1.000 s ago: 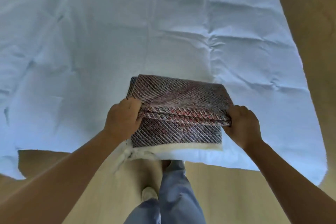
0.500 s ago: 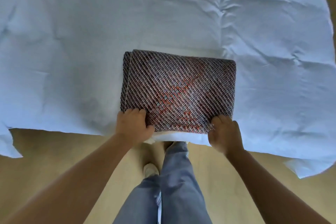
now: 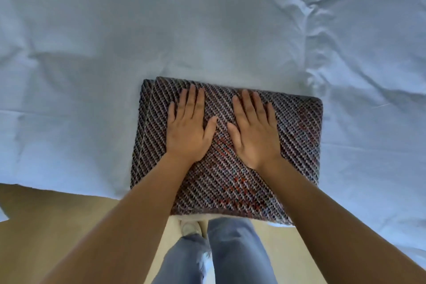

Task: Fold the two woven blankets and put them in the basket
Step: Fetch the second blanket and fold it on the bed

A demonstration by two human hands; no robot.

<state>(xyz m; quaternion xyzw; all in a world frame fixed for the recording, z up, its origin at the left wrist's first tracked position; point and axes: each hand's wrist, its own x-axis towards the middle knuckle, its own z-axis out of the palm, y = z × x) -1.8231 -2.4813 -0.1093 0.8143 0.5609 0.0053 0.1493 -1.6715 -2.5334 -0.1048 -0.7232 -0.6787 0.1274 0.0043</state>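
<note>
A woven blanket (image 3: 297,145), dark with pale diagonal stitches and red patches, lies folded into a thick rectangle at the near edge of the bed. My left hand (image 3: 187,129) lies flat on its left half with the fingers straight. My right hand (image 3: 254,131) lies flat beside it, palm down, fingers spread on the middle of the blanket. Only one blanket shows, and no basket is in view.
A wrinkled pale blue sheet (image 3: 207,25) covers the bed across the upper view. Its near edge hangs over a light wooden floor (image 3: 46,226). My legs in blue jeans (image 3: 230,251) stand at the bed's edge.
Both hands let go of the blanket's near corners and moved up onto its top, now lying flat. The folded blanket has settled flat on the sheet.
</note>
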